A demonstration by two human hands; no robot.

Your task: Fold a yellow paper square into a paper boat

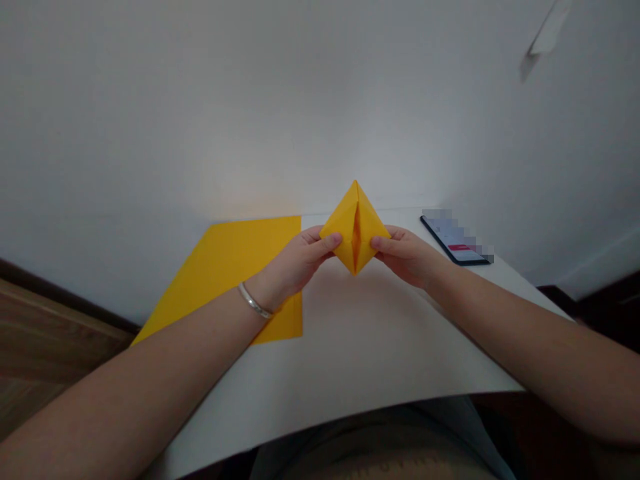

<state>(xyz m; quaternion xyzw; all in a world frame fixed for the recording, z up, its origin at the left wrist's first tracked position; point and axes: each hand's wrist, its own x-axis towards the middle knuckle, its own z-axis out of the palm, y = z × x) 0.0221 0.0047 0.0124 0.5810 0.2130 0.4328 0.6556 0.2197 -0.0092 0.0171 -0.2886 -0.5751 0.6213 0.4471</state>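
A folded yellow paper (370,223), diamond-shaped with a slit gaping down its middle, is held up above the white table. My left hand (305,257) pinches its left corner, thumb in front and fingers behind. At the right corner my right hand (400,250) grips it the same way. The fingers behind the paper are partly hidden. A silver bangle (254,301) circles my left wrist. Below my left forearm lies a flat yellow sheet (235,257), partly covered by the arm.
A phone (457,240) with a lit screen lies at the right back of the white table (370,360). Behind the table rises a pale wall (320,100). A wooden panel (55,347) stands at the left. The table's front edge is close to my body.
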